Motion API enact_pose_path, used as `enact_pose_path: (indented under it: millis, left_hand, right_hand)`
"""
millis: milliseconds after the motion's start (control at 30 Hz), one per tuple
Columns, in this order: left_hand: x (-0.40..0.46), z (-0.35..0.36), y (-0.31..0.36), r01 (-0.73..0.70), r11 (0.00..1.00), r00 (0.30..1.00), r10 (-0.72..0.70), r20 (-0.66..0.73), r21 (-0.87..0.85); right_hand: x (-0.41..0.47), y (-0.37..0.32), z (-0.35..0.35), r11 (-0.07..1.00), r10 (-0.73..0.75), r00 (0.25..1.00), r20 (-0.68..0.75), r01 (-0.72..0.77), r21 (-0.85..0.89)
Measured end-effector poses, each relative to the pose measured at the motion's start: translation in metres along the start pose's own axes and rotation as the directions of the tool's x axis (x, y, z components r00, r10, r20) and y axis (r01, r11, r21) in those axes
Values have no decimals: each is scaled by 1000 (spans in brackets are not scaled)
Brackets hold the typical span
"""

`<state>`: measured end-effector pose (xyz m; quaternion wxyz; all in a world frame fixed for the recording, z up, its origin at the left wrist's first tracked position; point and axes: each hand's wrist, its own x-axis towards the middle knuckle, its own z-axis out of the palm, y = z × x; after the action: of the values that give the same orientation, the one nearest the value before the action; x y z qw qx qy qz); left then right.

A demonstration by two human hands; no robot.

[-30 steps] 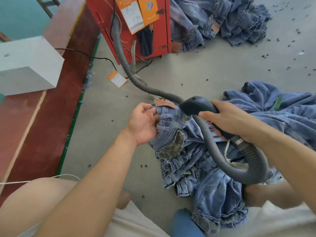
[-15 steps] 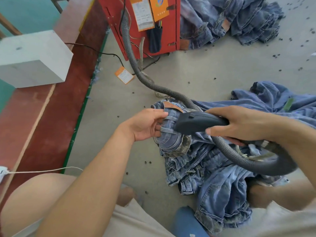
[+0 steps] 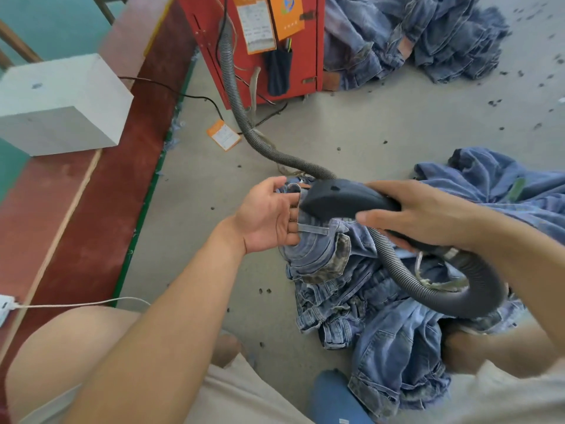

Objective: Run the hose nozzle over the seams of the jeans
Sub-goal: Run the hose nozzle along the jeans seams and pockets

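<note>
Faded blue denim jeans with camouflage-print pocket lining; dark grey ribbed hose, matte black nozzle; red metal cabinet upper centre, orange tags.

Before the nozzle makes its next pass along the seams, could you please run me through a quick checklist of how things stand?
1. Right hand has the nozzle: ok, fingers wrapped round its handle.
2. Left hand steadies the jeans: ok, its fingers grip the waistband.
3. Nozzle tip meets the denim: ok, it lies on the waistband beside the left hand's fingers.
4. Hose runs unkinked to the red machine: ok on the floor; it loops once under the right wrist.
5. Suction running: cannot tell.
6. Which seams are already done: cannot tell.
</note>
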<state>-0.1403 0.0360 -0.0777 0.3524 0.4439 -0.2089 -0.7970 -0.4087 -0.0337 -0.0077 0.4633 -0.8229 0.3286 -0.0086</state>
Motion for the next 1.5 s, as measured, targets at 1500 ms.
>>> enact_pose_path:
  millis: [1500]
  left_hand:
    - [7, -27, 3, -102, 970, 994, 92, -56, -219]
  right_hand:
    - [3, 16, -17, 998, 60, 962, -267, -67, -16]
